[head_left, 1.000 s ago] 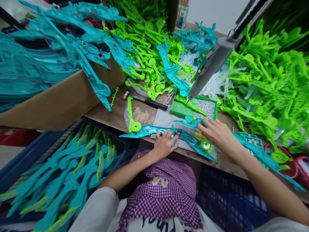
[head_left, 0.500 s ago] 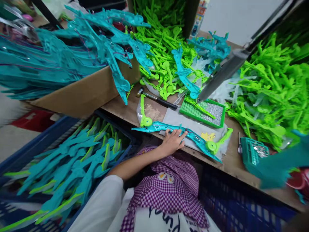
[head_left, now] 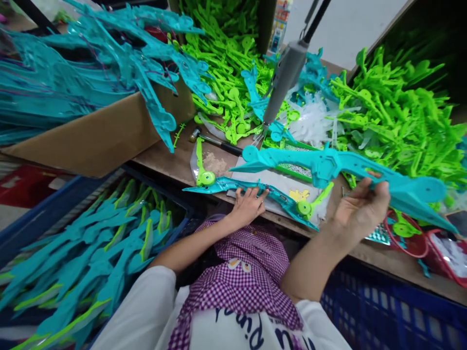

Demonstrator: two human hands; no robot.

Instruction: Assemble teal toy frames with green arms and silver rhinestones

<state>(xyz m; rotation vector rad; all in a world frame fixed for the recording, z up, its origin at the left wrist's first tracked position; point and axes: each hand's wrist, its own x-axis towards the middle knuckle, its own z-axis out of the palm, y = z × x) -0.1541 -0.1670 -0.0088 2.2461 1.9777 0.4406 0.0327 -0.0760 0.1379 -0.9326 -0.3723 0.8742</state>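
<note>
A blue bow-shaped shell (head_left: pixel 222 184) lies at the table's front edge, with a green arm (head_left: pixel 205 178) at its left end and another green arm (head_left: pixel 305 208) at its right. My left hand (head_left: pixel 248 206) rests on the middle of this shell, fingers spread. Raised over the table, a second blue shell (head_left: pixel 350 163) is pinched near its right part by my right hand (head_left: pixel 365 201). It partly hides the green tray (head_left: pixel 292 170). A grey hanging screwdriver (head_left: pixel 286 80) points down just behind the held shell.
Blue shells (head_left: pixel 73 87) pile over a cardboard box (head_left: pixel 87 136) at left. Green parts (head_left: pixel 394 107) heap at the back and right. A hammer (head_left: pixel 219 142) lies behind the work. Finished-looking bows fill a blue crate (head_left: pixel 69 194) at lower left; red containers (head_left: pixel 447 253) stand right.
My right hand has come into view from the right, bringing the second blue shell over the table. My left hand stays on the lower shell. The view has shifted.
</note>
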